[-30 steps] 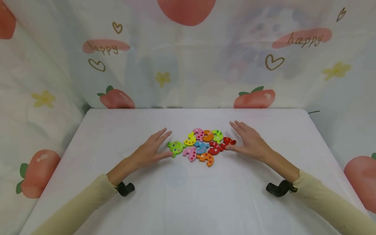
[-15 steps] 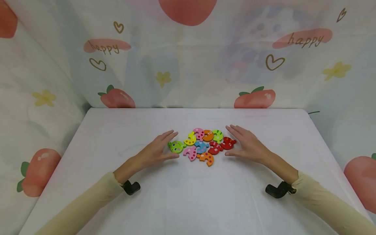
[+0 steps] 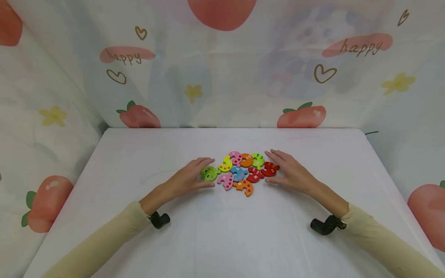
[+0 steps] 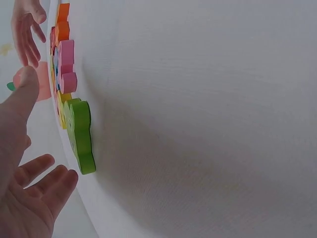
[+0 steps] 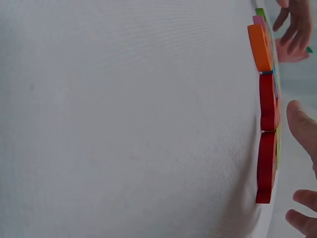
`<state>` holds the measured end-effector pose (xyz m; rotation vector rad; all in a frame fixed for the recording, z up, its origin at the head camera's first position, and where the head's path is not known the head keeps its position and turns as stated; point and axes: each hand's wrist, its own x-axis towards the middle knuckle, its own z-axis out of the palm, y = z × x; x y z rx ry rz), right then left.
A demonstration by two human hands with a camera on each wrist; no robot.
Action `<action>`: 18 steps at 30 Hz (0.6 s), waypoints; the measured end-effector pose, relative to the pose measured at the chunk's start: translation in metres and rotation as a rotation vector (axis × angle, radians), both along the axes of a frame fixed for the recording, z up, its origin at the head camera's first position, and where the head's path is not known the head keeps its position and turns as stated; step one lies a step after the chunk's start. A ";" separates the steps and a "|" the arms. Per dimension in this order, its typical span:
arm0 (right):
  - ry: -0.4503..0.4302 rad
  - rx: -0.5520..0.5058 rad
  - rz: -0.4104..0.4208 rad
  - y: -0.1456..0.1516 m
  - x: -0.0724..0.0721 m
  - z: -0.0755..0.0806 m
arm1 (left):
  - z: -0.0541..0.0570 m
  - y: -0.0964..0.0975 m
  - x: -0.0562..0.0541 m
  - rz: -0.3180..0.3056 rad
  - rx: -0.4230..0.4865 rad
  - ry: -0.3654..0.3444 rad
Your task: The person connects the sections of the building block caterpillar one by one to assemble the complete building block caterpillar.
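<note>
Several numbered puzzle pieces lie close together flat on the white table. A green caterpillar-head piece with a smiling face forms their left end, and a red piece marked 2 their right end. Between them are a yellow piece, a blue piece, a pink piece and an orange piece. My left hand hovers around the green head, thumb and fingers spread apart, apparently without touching it. Likewise spread, my right hand is beside the red piece; the right wrist view shows a gap between them.
The white table stretches to the front and both sides of the pieces. A printed curtain rises behind its far edge. Black wrist devices, left and right, hang below the sleeves.
Both hands have moved inward toward the two ends of the puzzle cluster, the left hand to the right and the right slightly to the left. The pieces look unmoved.
</note>
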<state>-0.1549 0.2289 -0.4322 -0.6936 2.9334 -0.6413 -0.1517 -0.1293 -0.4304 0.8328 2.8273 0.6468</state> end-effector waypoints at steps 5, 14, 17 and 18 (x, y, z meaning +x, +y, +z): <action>-0.007 -0.007 -0.021 0.000 0.000 -0.001 | 0.000 0.004 -0.001 0.005 -0.054 -0.006; -0.039 -0.015 -0.043 -0.001 0.000 -0.006 | -0.003 0.006 -0.004 -0.008 -0.147 0.024; -0.023 -0.031 -0.031 -0.002 -0.001 -0.008 | -0.003 0.007 -0.004 -0.001 -0.159 0.024; -0.016 -0.030 -0.031 -0.003 -0.001 -0.009 | -0.003 0.007 -0.004 0.001 -0.162 0.022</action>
